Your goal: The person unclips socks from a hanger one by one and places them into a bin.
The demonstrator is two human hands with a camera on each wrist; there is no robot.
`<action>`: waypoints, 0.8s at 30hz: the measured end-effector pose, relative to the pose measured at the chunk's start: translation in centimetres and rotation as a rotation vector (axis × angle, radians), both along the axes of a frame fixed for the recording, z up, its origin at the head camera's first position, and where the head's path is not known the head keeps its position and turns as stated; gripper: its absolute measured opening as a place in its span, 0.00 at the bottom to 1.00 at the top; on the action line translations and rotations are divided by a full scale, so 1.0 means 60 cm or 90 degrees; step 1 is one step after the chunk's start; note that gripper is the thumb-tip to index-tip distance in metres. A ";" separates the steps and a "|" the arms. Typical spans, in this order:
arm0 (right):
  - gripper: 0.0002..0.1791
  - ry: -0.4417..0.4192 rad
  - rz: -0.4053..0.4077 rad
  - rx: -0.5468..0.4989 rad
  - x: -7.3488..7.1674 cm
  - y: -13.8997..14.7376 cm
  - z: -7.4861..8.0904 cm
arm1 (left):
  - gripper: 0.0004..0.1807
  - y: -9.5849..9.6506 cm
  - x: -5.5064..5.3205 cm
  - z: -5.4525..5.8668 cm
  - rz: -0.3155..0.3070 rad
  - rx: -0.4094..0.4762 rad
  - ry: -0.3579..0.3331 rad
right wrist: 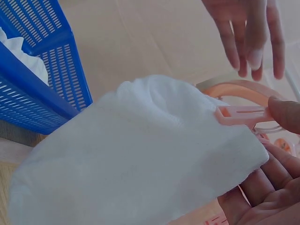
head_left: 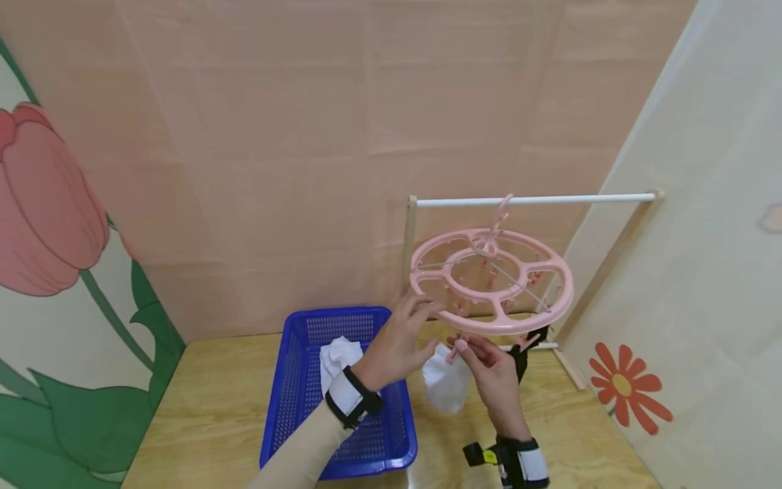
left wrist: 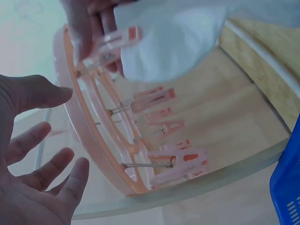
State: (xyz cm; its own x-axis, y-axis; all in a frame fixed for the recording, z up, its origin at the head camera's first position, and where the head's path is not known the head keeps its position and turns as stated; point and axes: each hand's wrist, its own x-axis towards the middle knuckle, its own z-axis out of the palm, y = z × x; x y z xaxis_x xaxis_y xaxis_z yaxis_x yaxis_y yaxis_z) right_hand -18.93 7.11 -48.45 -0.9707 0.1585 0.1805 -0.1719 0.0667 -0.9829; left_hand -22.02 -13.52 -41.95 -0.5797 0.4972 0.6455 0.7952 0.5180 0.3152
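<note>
A pink round clip hanger (head_left: 489, 329) hangs by its hook from a white rail. My right hand (head_left: 497, 387) pinches a pink clip (right wrist: 241, 116) under the hanger's near edge. In the right wrist view, the clip's end lies over the upper edge of a small white cloth (right wrist: 126, 150), and my fingers are behind the cloth's corner. The cloth hangs down with a rounded lower end. My left hand (head_left: 400, 339) is beside the hanger's left rim, fingers spread and holding nothing. Whether its fingertips touch the rim I cannot tell.
A blue plastic basket (head_left: 277, 407) stands on the wooden table (head_left: 201, 401), left of the hanger, with white cloth (head_left: 339, 358) inside. The white rail (head_left: 580, 199) rests on a wooden frame. Several other pink clips (left wrist: 152, 100) dangle beneath the hanger.
</note>
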 end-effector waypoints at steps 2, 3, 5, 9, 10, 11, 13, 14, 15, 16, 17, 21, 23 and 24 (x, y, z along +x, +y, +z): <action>0.21 0.009 0.006 -0.003 0.000 0.000 0.000 | 0.30 -0.004 0.014 -0.005 0.005 0.004 0.009; 0.21 0.015 0.009 -0.008 0.000 0.000 0.000 | 0.29 -0.006 0.019 -0.008 0.005 0.005 0.013; 0.21 0.020 0.013 -0.013 -0.001 0.000 0.001 | 0.27 -0.008 0.026 -0.013 -0.002 0.014 0.013; 0.21 0.011 0.008 0.001 -0.001 0.001 0.002 | 0.27 -0.012 0.033 -0.020 -0.023 0.032 -0.010; 0.22 0.006 0.006 0.007 -0.001 0.001 0.002 | 0.27 -0.012 0.034 -0.022 -0.030 0.038 -0.026; 0.22 0.003 0.005 0.011 -0.001 0.002 0.002 | 0.28 -0.013 0.034 -0.025 -0.034 0.041 -0.044; 0.22 0.000 0.006 0.006 0.000 0.001 0.003 | 0.32 -0.013 0.032 -0.033 -0.035 0.039 -0.090; 0.23 -0.002 0.007 0.004 0.000 0.001 0.004 | 0.34 -0.012 0.031 -0.039 -0.031 0.031 -0.117; 0.23 -0.006 0.007 0.004 0.001 0.000 0.005 | 0.37 -0.012 0.029 -0.046 -0.027 0.021 -0.145; 0.23 -0.009 0.008 0.002 0.002 0.000 0.005 | 0.39 -0.010 0.027 -0.053 -0.021 0.010 -0.170; 0.23 -0.012 0.007 0.000 0.003 -0.001 0.006 | 0.41 -0.008 0.025 -0.061 -0.017 -0.001 -0.197; 0.24 -0.031 -0.001 0.006 0.007 -0.004 0.008 | 0.41 0.000 0.017 -0.091 -0.013 -0.016 -0.271; 0.24 -0.037 -0.001 0.007 0.008 -0.004 0.008 | 0.37 0.005 0.014 -0.103 -0.030 0.016 -0.312; 0.24 -0.038 0.002 0.005 0.008 -0.005 0.008 | 0.34 0.006 0.013 -0.108 -0.038 0.034 -0.328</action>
